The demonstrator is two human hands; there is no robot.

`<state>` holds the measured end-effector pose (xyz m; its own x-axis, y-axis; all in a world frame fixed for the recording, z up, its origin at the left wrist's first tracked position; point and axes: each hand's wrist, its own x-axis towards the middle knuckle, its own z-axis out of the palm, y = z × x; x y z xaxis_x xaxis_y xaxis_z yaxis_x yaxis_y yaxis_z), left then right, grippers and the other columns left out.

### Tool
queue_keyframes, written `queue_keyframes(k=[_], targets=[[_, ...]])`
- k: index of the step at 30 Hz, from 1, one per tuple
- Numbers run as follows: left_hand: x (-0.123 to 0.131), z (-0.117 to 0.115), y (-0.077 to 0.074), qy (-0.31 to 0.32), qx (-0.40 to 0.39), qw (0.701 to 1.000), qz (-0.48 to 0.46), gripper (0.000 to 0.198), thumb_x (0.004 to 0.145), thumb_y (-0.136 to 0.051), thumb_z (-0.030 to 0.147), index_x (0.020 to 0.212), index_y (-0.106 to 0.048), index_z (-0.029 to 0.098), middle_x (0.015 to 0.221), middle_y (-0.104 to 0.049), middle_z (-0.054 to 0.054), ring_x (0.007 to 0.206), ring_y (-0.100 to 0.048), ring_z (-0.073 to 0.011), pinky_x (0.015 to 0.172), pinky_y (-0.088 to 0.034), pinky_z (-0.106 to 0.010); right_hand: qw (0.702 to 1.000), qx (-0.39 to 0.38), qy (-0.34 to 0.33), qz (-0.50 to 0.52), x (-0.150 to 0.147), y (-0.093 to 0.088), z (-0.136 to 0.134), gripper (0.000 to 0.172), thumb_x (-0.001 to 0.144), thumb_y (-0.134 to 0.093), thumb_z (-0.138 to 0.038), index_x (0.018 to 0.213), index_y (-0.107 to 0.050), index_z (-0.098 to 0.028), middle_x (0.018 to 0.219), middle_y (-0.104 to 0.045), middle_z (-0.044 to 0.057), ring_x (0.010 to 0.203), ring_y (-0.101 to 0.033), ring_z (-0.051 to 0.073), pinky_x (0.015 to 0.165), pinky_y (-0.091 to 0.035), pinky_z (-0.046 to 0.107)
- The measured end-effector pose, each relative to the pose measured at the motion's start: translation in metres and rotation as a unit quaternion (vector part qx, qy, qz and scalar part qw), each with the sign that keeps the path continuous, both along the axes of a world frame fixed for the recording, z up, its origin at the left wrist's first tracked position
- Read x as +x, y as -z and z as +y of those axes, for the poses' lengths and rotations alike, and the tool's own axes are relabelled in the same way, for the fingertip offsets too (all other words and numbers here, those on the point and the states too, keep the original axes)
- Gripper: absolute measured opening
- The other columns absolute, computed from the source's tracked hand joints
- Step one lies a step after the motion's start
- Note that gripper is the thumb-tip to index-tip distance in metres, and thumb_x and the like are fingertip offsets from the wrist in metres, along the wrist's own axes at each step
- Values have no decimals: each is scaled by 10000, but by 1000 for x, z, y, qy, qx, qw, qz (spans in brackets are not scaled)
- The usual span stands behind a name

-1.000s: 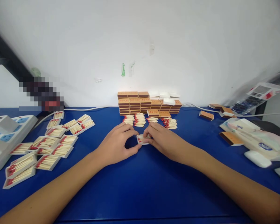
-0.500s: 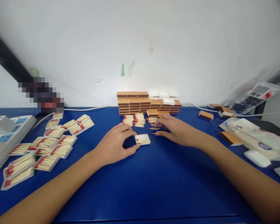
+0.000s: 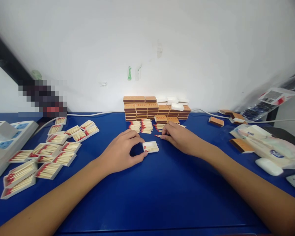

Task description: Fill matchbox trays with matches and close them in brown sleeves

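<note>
My left hand (image 3: 124,151) grips the left end of a small white matchbox tray (image 3: 150,147) between thumb and fingers. A few red-tipped matches lie inside the tray. Just behind and to the right, my right hand (image 3: 178,136) pinches matches (image 3: 158,135) with thumb and fingertips, red heads pointing left; how many cannot be made out. Past the tray, matches (image 3: 146,126) lie in neat side-by-side piles. Another match pile (image 3: 159,126) is partly covered by the right hand.
Stacked matchboxes (image 3: 141,110) line the wall, with white trays (image 3: 177,107) on top. Filled match trays (image 3: 49,150) cluster at left beside a power strip (image 3: 27,131). At right lie loose matchboxes (image 3: 216,121), a tissue pack (image 3: 276,147) and a white case (image 3: 269,166).
My right hand has shifted slightly left and back, its fingers drawing together on matches near the piles. My left hand and the tray have stayed in place.
</note>
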<state>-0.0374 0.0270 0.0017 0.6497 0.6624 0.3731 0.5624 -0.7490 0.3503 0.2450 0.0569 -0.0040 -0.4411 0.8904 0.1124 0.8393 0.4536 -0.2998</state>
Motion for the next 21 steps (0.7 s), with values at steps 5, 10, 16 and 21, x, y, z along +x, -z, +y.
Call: queue_keyframes(k=[5, 10, 16, 21], targets=[[1, -1, 0, 1, 1, 1000, 3, 283, 951, -707, 375, 1168, -733, 197, 1085, -704, -75, 1057, -646, -251, 970, -548, -435, 1000, -17, 1, -7, -3, -2, 1, 147, 1050, -542, -294, 942, -597, -210, 1041, -634, 101, 921, -626, 247, 815, -484, 362], [1, -1, 0, 0, 3, 1000, 3, 282, 951, -703, 373, 1165, -734, 190, 1085, -703, -82, 1059, -649, -254, 977, -547, -432, 1000, -17, -8, -13, -5, -7, 0, 156, 1053, -517, -272, 929, -582, -204, 1049, -637, 114, 940, -626, 256, 829, -489, 374], [0, -1, 0, -1, 0, 1000, -2, 271, 949, -706, 370, 1158, -730, 198, 1091, -707, -76, 1053, -646, -248, 961, -552, -432, 999, 0, -45, 31, -10, -13, -9, 179, 1072, -455, -257, 960, -585, -205, 1050, -633, 107, 970, -626, 252, 847, -493, 376], [3, -1, 0, 5, 3, 1000, -1, 230, 937, -709, 342, 1116, -734, 199, 1044, -705, -72, 1010, -645, -249, 938, -552, -436, 993, 45, -91, 55, -36, -13, -33, 153, 1072, -495, -268, 959, -589, -227, 1018, -638, 86, 936, -631, 231, 789, -495, 343]])
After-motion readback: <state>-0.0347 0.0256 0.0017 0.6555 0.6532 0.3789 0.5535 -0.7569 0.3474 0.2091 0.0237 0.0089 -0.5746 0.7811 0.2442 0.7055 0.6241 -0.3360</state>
